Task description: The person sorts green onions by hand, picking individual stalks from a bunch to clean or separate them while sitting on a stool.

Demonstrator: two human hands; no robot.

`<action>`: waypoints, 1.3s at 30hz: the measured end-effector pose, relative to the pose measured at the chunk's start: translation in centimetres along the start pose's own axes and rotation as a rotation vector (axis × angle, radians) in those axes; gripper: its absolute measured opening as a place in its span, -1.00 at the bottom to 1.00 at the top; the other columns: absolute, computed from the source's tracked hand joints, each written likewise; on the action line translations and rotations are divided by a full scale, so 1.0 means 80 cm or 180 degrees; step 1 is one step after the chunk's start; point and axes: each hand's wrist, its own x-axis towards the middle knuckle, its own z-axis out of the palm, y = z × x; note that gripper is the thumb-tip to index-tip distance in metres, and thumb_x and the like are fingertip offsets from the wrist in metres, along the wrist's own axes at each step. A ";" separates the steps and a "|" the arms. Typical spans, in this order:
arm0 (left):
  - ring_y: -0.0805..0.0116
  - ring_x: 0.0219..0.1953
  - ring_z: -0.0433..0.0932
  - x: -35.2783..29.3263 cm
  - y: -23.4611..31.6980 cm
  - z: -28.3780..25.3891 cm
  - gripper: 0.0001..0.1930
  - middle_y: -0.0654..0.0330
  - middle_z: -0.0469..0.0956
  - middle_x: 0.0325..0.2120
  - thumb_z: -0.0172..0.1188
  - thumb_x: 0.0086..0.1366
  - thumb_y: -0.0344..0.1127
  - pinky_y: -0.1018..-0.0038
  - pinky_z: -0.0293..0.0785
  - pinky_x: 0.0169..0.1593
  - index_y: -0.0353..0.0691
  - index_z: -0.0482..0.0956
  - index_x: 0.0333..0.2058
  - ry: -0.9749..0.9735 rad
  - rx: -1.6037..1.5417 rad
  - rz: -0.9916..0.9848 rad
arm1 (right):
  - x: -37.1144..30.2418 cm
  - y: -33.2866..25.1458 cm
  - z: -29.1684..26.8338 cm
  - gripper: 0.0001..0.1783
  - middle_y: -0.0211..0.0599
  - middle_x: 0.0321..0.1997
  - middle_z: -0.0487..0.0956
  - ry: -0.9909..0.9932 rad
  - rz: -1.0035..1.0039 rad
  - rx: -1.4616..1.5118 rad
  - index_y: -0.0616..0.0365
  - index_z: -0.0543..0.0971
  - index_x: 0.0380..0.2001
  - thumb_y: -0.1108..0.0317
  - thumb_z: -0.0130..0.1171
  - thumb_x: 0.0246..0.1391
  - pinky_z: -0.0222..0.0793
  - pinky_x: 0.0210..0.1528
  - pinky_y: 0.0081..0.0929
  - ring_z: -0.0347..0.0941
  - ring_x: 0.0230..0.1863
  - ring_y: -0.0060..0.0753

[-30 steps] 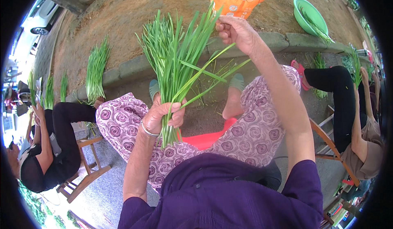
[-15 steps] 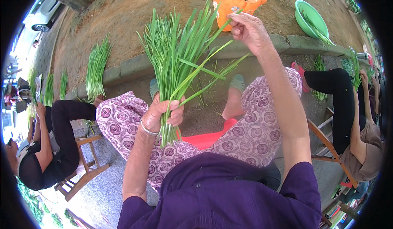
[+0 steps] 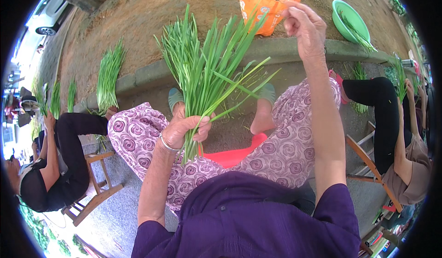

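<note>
Faced a broad stretch of brown earth [image 3: 138, 32] across the top, bordered by a curving stone kerb [image 3: 285, 49], with a white car [image 3: 53, 14] far off at upper left. Had a person in dark clothes [image 3: 34, 184] seated at far left and another in a brown top and dark trousers [image 3: 386, 115] at far right, each near a wooden chair [image 3: 102, 196]. Sat with knees wide apart in purple-and-white patterned trousers [image 3: 285, 152] and a dark purple shirt [image 3: 262, 221], with something red [image 3: 239, 154] showing between the thighs. Held a thick bunch of long green leaves [image 3: 202, 69] in front of the body, above the gap between the knees, with tips fanned upward and to the right and with pale ends pointing down toward the lap. Saw an orange bag [image 3: 255, 16] on the earth beyond the kerb, then a light green basin [image 3: 360, 17] farther right, with leaves hanging over its near rim, and a separate bundle of leaves [image 3: 108, 80] across the kerb at left. Gripped the bunch near its lower ends with the left hand [image 3: 182, 129], thumb and fingers closed around it. Held the right hand [image 3: 307, 30] up near the bag, well apart from the left, fingers bent inward; could not tell whether the fingertips met or pinched anything. Wore pale green slippers [image 3: 174, 96] and, on the left wrist, a thin silvery bracelet [image 3: 167, 144].
</note>
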 end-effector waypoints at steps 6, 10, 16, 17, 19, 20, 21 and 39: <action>0.50 -0.76 0.30 0.002 -0.001 0.004 -0.75 0.23 0.39 -0.74 0.23 0.14 -0.35 0.46 0.30 -0.52 -0.40 0.46 -0.28 0.0104 0.0111 -0.0055 | -0.016 0.002 0.011 -0.72 -0.56 -0.60 0.44 -0.0569 0.0957 -0.0559 0.19 0.64 -0.32 0.17 0.18 0.13 0.02 -0.67 -0.74 0.24 -0.69 -0.77; 0.50 -0.76 0.28 0.001 -0.004 0.005 -0.77 0.23 0.38 -0.74 0.23 0.14 -0.38 0.47 0.27 -0.54 -0.41 0.46 -0.29 0.0109 0.0020 -0.0061 | -0.012 0.003 0.007 -0.73 -0.51 -0.64 0.46 -0.0832 0.1116 -0.0538 0.21 0.60 -0.49 0.19 0.24 0.06 0.13 -0.69 -0.73 0.27 -0.71 -0.75; 0.50 -0.75 0.29 0.001 -0.004 0.002 -0.77 0.24 0.38 -0.74 0.22 0.15 -0.37 0.46 0.29 -0.53 -0.41 0.47 -0.28 0.0159 0.0101 -0.0022 | -0.011 0.005 -0.004 -0.76 -0.53 -0.61 0.50 -0.0747 0.1209 -0.0567 0.16 0.60 -0.49 0.20 0.26 0.03 0.19 -0.65 -0.75 0.32 -0.69 -0.78; 0.50 -0.75 0.29 0.002 -0.003 0.002 -0.77 0.24 0.38 -0.74 0.22 0.15 -0.37 0.46 0.30 -0.52 -0.41 0.47 -0.28 0.0186 0.0122 -0.0019 | -0.012 0.004 -0.004 -0.76 -0.53 -0.60 0.51 -0.0734 0.1201 -0.0577 0.15 0.60 -0.48 0.19 0.27 0.03 0.19 -0.65 -0.76 0.33 -0.68 -0.79; 0.50 -0.75 0.29 0.002 -0.005 -0.001 -0.77 0.25 0.38 -0.74 0.22 0.16 -0.37 0.46 0.32 -0.52 -0.41 0.48 -0.27 0.0172 0.0168 0.0027 | -0.014 0.000 -0.004 -0.76 -0.53 -0.58 0.52 -0.0706 0.1184 -0.0594 0.14 0.60 -0.46 0.18 0.27 0.02 0.20 -0.64 -0.76 0.35 -0.66 -0.81; 0.50 -0.75 0.29 0.002 -0.005 -0.001 -0.77 0.25 0.38 -0.74 0.22 0.16 -0.37 0.45 0.33 -0.51 -0.40 0.48 -0.27 0.0165 0.0193 0.0050 | -0.014 0.000 -0.004 -0.76 -0.54 -0.58 0.52 -0.0737 0.1242 -0.0592 0.14 0.60 -0.46 0.18 0.27 0.02 0.19 -0.64 -0.76 0.34 -0.66 -0.81; 0.50 -0.75 0.29 0.001 -0.005 -0.001 -0.77 0.25 0.38 -0.74 0.21 0.16 -0.37 0.45 0.33 -0.51 -0.40 0.48 -0.27 0.0170 0.0195 0.0046 | -0.015 0.001 -0.002 -0.76 -0.55 -0.58 0.51 -0.0767 0.1300 -0.0590 0.14 0.60 -0.45 0.18 0.27 0.02 0.18 -0.65 -0.76 0.34 -0.66 -0.81; 0.51 -0.75 0.30 0.002 -0.006 -0.005 -0.79 0.27 0.39 -0.73 0.20 0.18 -0.37 0.45 0.36 -0.51 -0.41 0.49 -0.28 0.0138 0.0236 0.0116 | -0.017 -0.002 -0.003 -0.78 -0.56 -0.59 0.49 -0.1095 0.1339 -0.0709 0.13 0.61 -0.42 0.19 0.24 0.05 0.34 -0.54 -0.74 0.37 -0.61 -0.77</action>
